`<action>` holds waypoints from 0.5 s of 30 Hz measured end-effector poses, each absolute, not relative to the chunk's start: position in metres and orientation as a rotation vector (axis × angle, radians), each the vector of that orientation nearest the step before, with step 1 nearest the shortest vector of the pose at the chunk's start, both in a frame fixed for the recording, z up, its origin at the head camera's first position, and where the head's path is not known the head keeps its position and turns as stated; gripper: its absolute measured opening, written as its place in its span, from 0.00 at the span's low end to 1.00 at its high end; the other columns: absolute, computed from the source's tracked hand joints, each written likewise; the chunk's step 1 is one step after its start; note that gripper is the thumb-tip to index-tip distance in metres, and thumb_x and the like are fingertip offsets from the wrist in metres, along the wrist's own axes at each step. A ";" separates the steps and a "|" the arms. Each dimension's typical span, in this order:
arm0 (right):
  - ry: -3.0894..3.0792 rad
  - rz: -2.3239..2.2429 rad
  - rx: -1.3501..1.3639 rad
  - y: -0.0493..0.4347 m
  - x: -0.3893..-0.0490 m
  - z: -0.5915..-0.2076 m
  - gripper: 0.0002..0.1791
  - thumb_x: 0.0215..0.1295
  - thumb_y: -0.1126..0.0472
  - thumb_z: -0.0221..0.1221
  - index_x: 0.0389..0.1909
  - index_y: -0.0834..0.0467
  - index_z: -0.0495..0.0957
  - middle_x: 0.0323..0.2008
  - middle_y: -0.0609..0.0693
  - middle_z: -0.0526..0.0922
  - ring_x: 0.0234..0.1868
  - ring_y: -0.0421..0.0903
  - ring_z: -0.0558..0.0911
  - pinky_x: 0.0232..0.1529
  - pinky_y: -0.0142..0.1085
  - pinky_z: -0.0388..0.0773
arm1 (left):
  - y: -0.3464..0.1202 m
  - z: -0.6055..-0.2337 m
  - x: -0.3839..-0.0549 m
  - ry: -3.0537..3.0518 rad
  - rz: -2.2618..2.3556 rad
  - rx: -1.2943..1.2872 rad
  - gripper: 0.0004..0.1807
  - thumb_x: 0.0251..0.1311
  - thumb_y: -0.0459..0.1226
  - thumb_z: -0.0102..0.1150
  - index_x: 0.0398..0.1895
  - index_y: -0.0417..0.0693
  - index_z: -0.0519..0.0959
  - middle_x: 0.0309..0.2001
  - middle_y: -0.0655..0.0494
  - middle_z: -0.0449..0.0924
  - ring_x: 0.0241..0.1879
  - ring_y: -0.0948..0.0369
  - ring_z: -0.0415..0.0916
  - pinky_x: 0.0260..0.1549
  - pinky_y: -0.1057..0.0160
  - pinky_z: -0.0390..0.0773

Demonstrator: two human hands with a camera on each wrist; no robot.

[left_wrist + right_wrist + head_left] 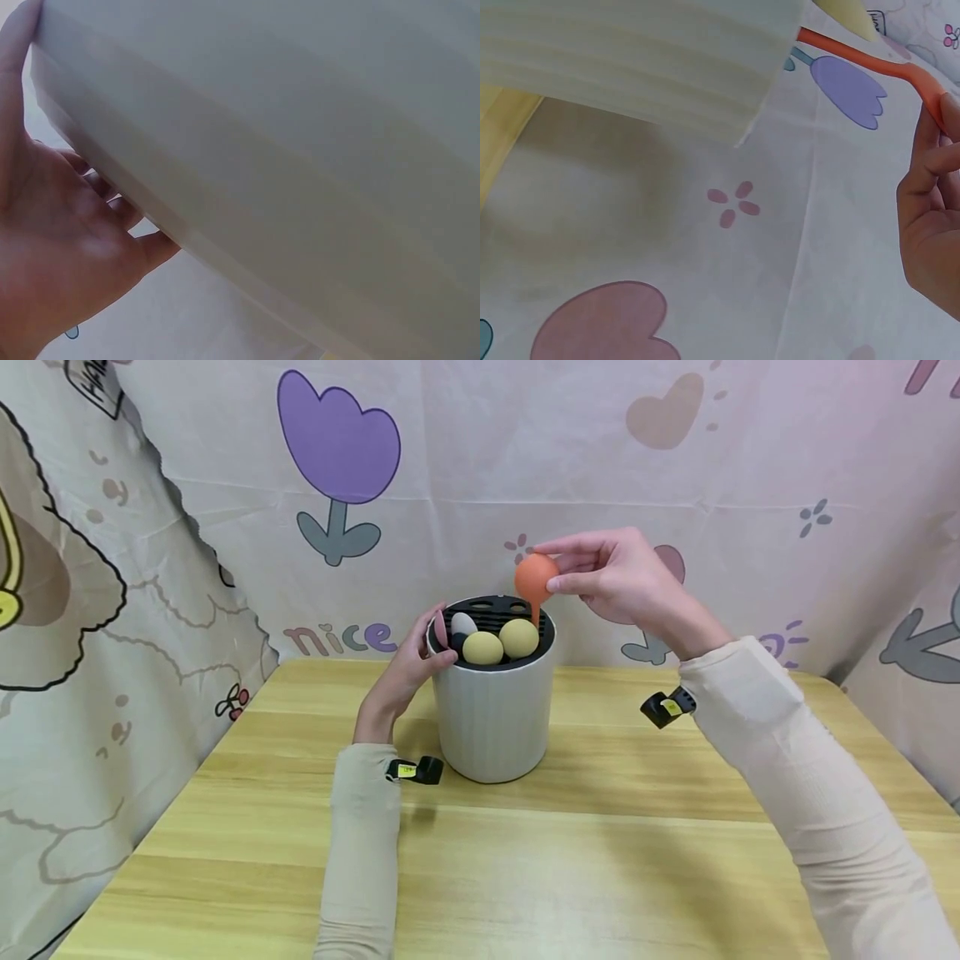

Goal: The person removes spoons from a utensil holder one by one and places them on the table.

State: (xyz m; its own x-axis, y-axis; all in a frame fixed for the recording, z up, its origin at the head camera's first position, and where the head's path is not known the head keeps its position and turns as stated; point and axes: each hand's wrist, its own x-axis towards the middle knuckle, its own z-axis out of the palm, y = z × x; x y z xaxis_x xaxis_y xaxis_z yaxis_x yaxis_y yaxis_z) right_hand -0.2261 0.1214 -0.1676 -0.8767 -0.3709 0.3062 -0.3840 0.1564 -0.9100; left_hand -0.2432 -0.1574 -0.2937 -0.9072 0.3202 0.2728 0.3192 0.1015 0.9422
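A white ribbed utensil holder (491, 722) with a black slotted top (487, 603) stands upright on the table. My left hand (408, 660) grips its left side near the rim, thumb at the front edge; in the left wrist view the fingers (127, 214) go round behind the wall. Above the holder's right rim, my right hand (622, 575) pinches the round head of an orange spoon (536, 578) between thumb and fingers. The spoon's handle (855, 56) points down into the slotted top. Two yellow round-headed utensils (519, 638) sit in the holder, beside a grey one (463, 624) and a pink one (440, 630).
The wooden table (525, 860) spreads in front of the holder. Close behind it hangs a printed cloth (465, 460), which also covers the left side (150, 710). Each sleeve carries a small black wrist camera (667, 707).
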 end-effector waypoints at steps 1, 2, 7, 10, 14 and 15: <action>-2.374 1.872 0.779 0.121 -0.225 -0.166 0.22 0.56 0.74 0.66 0.54 0.63 0.80 0.37 0.51 0.87 0.39 0.42 0.83 0.30 0.26 0.71 | -0.158 -0.294 -0.243 2.330 1.992 0.673 0.74 0.25 0.76 0.66 0.77 0.50 0.47 0.75 0.47 0.43 0.72 0.48 0.42 0.66 0.39 0.49; -2.377 1.852 0.776 0.121 -0.224 -0.164 0.23 0.57 0.73 0.66 0.55 0.63 0.80 0.37 0.51 0.87 0.40 0.42 0.83 0.32 0.26 0.72 | -0.158 -0.295 -0.243 2.330 1.991 0.672 0.74 0.25 0.76 0.65 0.77 0.49 0.47 0.75 0.47 0.43 0.72 0.48 0.43 0.66 0.38 0.49; -2.370 1.727 0.776 0.123 -0.221 -0.154 0.22 0.58 0.70 0.66 0.54 0.60 0.81 0.37 0.49 0.87 0.39 0.43 0.84 0.36 0.28 0.75 | -0.159 -0.296 -0.244 2.327 1.995 0.682 0.74 0.27 0.75 0.65 0.77 0.49 0.47 0.75 0.47 0.44 0.72 0.47 0.44 0.66 0.39 0.49; -2.334 1.736 0.765 0.124 -0.219 -0.147 0.21 0.57 0.71 0.66 0.53 0.59 0.82 0.36 0.49 0.87 0.37 0.43 0.84 0.31 0.28 0.74 | -0.159 -0.295 -0.244 2.332 1.988 0.678 0.74 0.26 0.75 0.66 0.77 0.49 0.48 0.75 0.46 0.44 0.72 0.47 0.43 0.66 0.39 0.49; -2.212 1.864 0.778 0.125 -0.216 -0.139 0.21 0.53 0.75 0.67 0.50 0.61 0.83 0.35 0.52 0.86 0.35 0.45 0.84 0.24 0.28 0.73 | -0.159 -0.292 -0.244 2.346 1.972 0.665 0.75 0.24 0.76 0.66 0.76 0.48 0.48 0.75 0.46 0.44 0.73 0.47 0.41 0.66 0.40 0.48; -2.169 1.912 0.789 0.126 -0.216 -0.137 0.21 0.52 0.77 0.67 0.49 0.62 0.83 0.35 0.53 0.86 0.35 0.46 0.84 0.26 0.28 0.75 | -0.159 -0.292 -0.244 2.346 1.973 0.664 0.75 0.24 0.76 0.67 0.76 0.48 0.48 0.75 0.46 0.44 0.73 0.47 0.41 0.67 0.41 0.48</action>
State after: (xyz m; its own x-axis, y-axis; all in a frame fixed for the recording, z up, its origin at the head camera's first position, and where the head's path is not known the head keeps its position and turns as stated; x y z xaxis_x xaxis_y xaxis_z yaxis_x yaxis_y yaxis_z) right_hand -0.2156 0.1262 -0.1367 -0.8516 -0.2869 0.4388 -0.4713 0.0525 -0.8804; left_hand -0.2440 -0.1585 -0.2916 -0.9103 0.3200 0.2625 0.3135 0.1191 0.9421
